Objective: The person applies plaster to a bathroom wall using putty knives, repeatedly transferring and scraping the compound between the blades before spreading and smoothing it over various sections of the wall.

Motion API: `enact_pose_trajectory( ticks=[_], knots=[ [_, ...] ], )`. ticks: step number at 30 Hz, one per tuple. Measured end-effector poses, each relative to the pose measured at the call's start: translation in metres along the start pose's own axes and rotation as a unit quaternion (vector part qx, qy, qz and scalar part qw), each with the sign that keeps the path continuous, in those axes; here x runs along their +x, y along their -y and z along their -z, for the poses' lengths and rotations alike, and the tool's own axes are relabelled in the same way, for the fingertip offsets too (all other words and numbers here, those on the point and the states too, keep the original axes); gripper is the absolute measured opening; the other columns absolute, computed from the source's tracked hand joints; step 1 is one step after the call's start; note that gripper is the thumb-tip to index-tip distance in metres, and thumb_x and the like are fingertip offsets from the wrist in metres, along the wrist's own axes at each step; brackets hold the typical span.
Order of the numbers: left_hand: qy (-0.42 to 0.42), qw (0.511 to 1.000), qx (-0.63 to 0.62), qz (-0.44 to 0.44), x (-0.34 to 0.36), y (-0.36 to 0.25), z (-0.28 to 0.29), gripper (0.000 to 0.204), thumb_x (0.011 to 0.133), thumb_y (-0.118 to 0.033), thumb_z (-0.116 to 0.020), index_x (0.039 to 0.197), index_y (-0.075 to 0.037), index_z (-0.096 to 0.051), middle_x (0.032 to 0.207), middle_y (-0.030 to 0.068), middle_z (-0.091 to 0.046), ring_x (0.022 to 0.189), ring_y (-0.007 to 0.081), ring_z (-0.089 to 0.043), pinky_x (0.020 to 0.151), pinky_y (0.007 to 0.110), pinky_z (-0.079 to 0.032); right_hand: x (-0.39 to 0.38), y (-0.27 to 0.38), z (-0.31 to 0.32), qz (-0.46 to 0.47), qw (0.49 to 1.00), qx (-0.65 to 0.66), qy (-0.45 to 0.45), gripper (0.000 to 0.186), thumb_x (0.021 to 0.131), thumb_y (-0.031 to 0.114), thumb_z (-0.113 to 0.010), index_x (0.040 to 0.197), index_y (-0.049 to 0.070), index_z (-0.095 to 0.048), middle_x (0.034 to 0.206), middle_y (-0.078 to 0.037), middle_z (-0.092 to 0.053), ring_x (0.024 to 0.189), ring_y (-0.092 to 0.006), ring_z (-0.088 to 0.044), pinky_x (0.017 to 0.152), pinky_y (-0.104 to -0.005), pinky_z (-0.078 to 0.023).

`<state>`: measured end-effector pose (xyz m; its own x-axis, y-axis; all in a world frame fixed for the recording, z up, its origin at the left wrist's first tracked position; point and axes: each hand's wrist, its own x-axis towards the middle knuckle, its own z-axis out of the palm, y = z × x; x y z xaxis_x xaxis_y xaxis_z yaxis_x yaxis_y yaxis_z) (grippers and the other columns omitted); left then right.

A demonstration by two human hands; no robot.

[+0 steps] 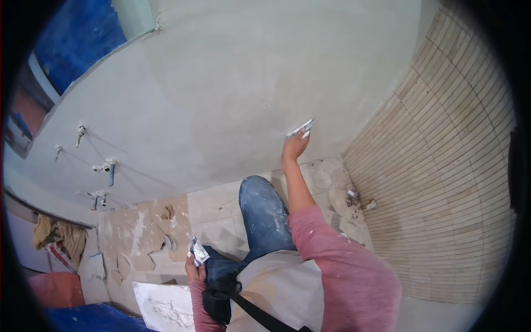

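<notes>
Grey wall (221,83): better smoothed by long, light strokes.
White board (141,291): carries paste (171,314).
Right hand (296,145): grips silver scraper (298,128) at the wall — keep it low-angled.
Left hand (194,269): holds white-smeared scraper (199,253) — keep edge clean.

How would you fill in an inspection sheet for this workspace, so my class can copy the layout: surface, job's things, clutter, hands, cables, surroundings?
Surface: pale grey wall, patchy in tone.
Job's things: flat metal blade at the wall, contact unclear; white-smeared metallic tool, exact kind unclear.
Clutter: torn brown sheeting on the floor, white-splashed; white board with pasty residue, lower left.
Hands: right hand grips the blade; left hand holds the smeared tool.
Cables: nothing seen.
Surroundings: ribbed beige wall at right; pipe stubs protruding from the grey wall at left.
</notes>
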<state>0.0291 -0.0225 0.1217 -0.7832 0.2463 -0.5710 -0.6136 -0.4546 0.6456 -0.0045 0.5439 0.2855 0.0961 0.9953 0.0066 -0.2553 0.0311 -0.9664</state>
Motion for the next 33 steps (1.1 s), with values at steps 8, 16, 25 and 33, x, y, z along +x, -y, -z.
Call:
enact_pose_trajectory(
  ticks=[8, 16, 25, 33],
  knots=[
    [-0.002, 1.000, 0.025, 0.004, -0.005, 0.013, 0.000, 0.025, 0.103, -0.019, -0.051, 0.123, -0.007, -0.060, 0.101, 0.0028, -0.072, 0.082, 0.0126, -0.071, 0.060, 0.023, -0.058, 0.000, 0.074, -0.063, 0.135, 0.942, -0.280, -0.127, 0.050, 0.100, 0.016, -0.055, 0.147, 0.002, -0.045, 0.133, -0.019, -0.049, 0.120, -0.0407, -0.049, 0.098, -0.0492, -0.043],
    [-0.006, 1.000, -0.014, 0.001, -0.005, 0.016, 0.010, 0.024, 0.101, -0.020, -0.054, 0.119, -0.006, -0.060, 0.105, 0.0062, -0.071, 0.089, 0.0179, -0.072, 0.071, 0.029, -0.060, -0.114, 0.054, -0.041, 0.365, 0.855, -0.337, 0.150, 0.062, 0.090, 0.007, -0.066, 0.148, 0.007, -0.045, 0.141, -0.019, -0.047, 0.127, -0.0414, -0.045, 0.104, -0.0475, -0.040],
    [0.007, 1.000, -0.018, 0.005, 0.004, 0.032, 0.005, 0.026, 0.100, -0.020, -0.054, 0.122, -0.006, -0.058, 0.107, 0.0061, -0.071, 0.090, 0.0190, -0.072, 0.073, 0.030, -0.060, 0.046, -0.003, 0.008, 0.031, 0.990, -0.131, -0.051, 0.053, 0.108, 0.038, -0.039, 0.131, -0.007, -0.053, 0.125, -0.028, -0.059, 0.114, -0.0442, -0.058, 0.098, -0.0489, -0.044],
    [0.002, 1.000, -0.020, -0.003, -0.006, 0.033, 0.006, 0.026, 0.100, -0.020, -0.053, 0.122, -0.007, -0.058, 0.105, 0.0061, -0.071, 0.091, 0.0196, -0.071, 0.072, 0.031, -0.060, -0.015, 0.097, -0.069, 0.118, 0.986, -0.106, -0.053, 0.048, 0.102, 0.023, -0.055, 0.140, -0.004, -0.047, 0.129, -0.025, -0.050, 0.118, -0.0414, -0.050, 0.099, -0.0517, -0.041]
  ],
)
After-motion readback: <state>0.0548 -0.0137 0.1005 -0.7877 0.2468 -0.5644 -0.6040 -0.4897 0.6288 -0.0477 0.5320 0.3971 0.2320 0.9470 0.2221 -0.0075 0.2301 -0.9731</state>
